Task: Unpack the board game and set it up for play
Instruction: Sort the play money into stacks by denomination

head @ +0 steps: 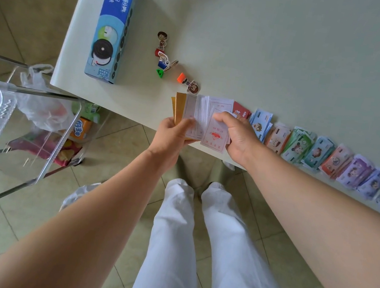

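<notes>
Both hands grip a fanned stack of game cards [203,118] at the counter [272,57] edge: left hand [174,129] beneath, right hand [237,136] pinching one. Money piles [331,158] sorted; pawns [171,63] out, toppled. No board visible.

"OREO" at the far end of the blue biscuit box [114,19], far left; "奥利奥" and "生日蛋糕味" just nearer. Print on cards [215,133] and play banknotes [319,152] illegible.
</notes>
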